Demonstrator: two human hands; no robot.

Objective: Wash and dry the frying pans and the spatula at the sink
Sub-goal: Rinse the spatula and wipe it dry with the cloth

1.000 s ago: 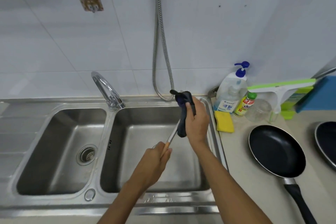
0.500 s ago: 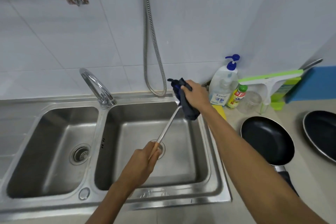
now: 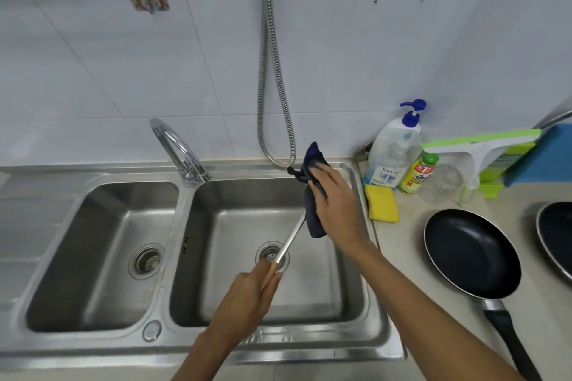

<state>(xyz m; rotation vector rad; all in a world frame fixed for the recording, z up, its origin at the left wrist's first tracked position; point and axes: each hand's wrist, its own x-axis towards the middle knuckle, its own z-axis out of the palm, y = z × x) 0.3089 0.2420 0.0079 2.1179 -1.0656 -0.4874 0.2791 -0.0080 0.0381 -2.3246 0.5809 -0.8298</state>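
Note:
My left hand grips the wooden end of the spatula, whose steel shaft slants up and right over the right sink basin. My right hand presses a dark blue cloth around the spatula's black head, which is mostly hidden; only a black tip shows at the cloth's left. A black frying pan lies on the counter right of the sink, handle toward me. A second black pan is cut off by the right edge.
The left basin and chrome tap are left of my hands. A metal hose hangs on the tiled wall. A yellow sponge, soap pump bottle, small yellow bottle, glass jar and green squeegee crowd the back counter.
My right hand with the cloth has slid up the shaft onto the spatula's head and shifted its grip. My left hand has kept hold of the handle. The camera view has shifted slightly.

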